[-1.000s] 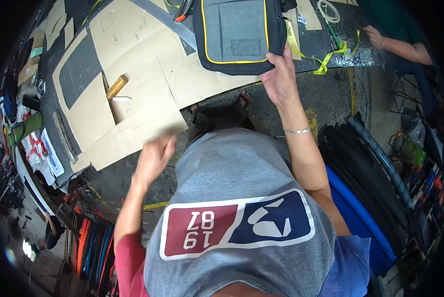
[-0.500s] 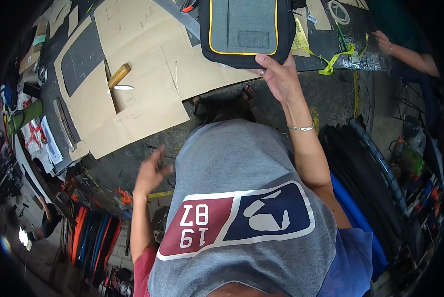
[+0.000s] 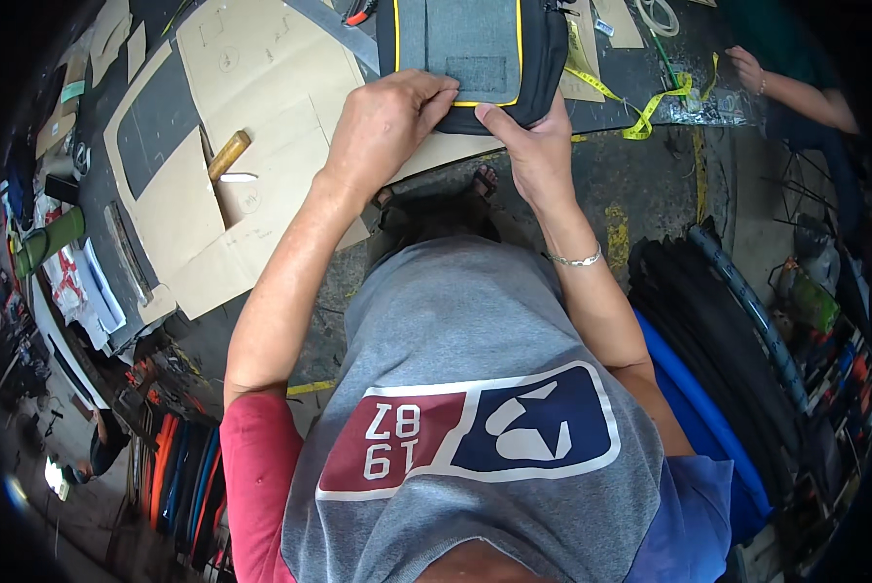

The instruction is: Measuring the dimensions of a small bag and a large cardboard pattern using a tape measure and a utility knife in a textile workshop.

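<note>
A black bag (image 3: pixel 470 58) with a grey front panel and yellow piping is at the top of the view, over the table's near edge. A darker rectangular patch (image 3: pixel 475 74) lies low on its panel. My right hand (image 3: pixel 538 146) grips the bag's lower right edge, thumb on the front and fingers behind it. At the lower left corner of the panel, my left hand (image 3: pixel 383 126) is closed, its fingertips pinched together against the piping. What lies between those fingertips, beyond the bag's edge, is hidden.
Brown card pattern sheets (image 3: pixel 271 117) cover the table's left part, with a wooden-handled tool (image 3: pixel 230 155) on them. A yellow tape measure (image 3: pixel 650 112) lies right of the bag. Another person's hand (image 3: pixel 747 70) is at the far right. Dark rolls (image 3: pixel 718 330) stand at my right.
My left hand has come up from beside my body to the bag and closed at its lower left corner. The bag has shifted slightly left and up in my right hand.
</note>
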Demonstrator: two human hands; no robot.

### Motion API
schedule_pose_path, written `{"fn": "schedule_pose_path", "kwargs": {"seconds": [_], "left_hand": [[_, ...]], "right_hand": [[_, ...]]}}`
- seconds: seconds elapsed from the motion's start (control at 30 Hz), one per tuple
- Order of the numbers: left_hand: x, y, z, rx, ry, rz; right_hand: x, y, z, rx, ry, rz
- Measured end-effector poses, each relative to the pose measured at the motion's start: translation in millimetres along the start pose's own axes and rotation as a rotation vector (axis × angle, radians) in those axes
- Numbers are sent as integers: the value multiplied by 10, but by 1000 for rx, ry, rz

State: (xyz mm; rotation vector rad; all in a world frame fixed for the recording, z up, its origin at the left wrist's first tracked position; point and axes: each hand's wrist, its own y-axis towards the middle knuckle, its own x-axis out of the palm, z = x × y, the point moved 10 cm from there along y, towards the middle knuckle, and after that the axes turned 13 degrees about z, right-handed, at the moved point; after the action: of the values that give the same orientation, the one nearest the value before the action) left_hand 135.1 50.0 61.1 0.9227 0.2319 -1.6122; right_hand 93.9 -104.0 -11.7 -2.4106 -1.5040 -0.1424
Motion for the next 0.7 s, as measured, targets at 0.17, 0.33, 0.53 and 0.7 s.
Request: {"fn": "schedule_pose_path", "kwargs": {"seconds": [0.17,0.33,0.53,0.7], "left_hand": [[22,52,-18,48,134,-67],[54,104,96,208,175,-124],[83,126,144,280,175,-84],[-265,22,-148,-51,-163,44]], "right_hand": [[99,-42,-121,-114,-210,-36],[140,-57,-155,-107,-185,-17],[171,-44,-123,-142,-220,-45],[104,-24,-62,-61,-75,-26]]}}
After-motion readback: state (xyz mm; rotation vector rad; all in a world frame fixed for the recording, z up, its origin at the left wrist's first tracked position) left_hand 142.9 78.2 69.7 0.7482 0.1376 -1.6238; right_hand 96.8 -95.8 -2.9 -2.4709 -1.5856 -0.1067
